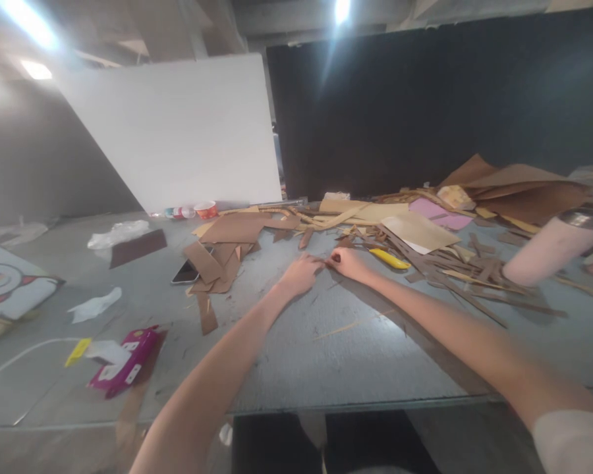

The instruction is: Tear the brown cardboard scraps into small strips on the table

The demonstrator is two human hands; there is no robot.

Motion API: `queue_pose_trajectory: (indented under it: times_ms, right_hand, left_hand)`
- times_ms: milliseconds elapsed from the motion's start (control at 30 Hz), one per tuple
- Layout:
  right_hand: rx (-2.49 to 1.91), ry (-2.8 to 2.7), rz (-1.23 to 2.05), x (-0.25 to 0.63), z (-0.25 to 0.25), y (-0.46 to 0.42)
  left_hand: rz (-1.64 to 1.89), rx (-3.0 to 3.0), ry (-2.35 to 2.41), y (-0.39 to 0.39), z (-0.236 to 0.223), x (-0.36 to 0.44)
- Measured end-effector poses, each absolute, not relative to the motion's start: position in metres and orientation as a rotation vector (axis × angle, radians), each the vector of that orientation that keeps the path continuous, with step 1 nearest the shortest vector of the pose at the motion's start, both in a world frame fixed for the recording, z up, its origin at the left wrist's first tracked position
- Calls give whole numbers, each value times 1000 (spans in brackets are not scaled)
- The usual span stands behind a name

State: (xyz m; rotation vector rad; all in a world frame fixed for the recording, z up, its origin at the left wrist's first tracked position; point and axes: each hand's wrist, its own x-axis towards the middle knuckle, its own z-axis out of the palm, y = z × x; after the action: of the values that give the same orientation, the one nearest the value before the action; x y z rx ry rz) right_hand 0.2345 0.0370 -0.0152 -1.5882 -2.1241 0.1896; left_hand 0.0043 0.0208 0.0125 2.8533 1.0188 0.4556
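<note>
Out over the middle of the grey table, my left hand (pixel 302 274) and my right hand (pixel 350 264) meet with their fingertips almost touching. Both are closed in a pinch, the right one with its fingers curled. Whatever small piece lies between the fingertips is too small and blurred to name. Just right of my right hand lies a yellow cutter-like tool (pixel 389 259). Brown strips (pixel 425 263) are heaped beyond it. Left of my left hand, several brown sheet pieces (pixel 227 263) partly cover a phone (pixel 184 273).
A pink tumbler (pixel 553 250) stands tilted-looking at the right. Large brown sheets (pixel 518 187) are piled at the back right. On the left lie a purple tissue pack (pixel 133 362), a white tissue (pixel 96 306) and a clear plastic bag (pixel 118 234). A paper cup (pixel 206 210) sits at the back.
</note>
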Motion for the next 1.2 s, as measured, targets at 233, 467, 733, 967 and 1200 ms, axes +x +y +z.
queue_pose_trajectory:
  times_ms: [233, 467, 733, 967, 1200]
  right_hand:
    - [-1523, -2119, -35, 232, 0, 12]
    - [-1664, -2404, -79, 239, 20, 2]
    - [-1693, -2360, -112, 247, 16, 6]
    - [-1586, -2403, -187, 247, 10, 6]
    - [-1444, -2435, -113, 248, 10, 5]
  left_hand:
    - [435, 2844, 1093, 20, 11, 5]
    - [440, 2806, 1141, 19, 13, 6]
    - [558, 2753, 1165, 21, 4, 10]
    - [822, 2634, 1365, 29, -7, 7]
    - [758, 2570, 1328, 34, -10, 5]
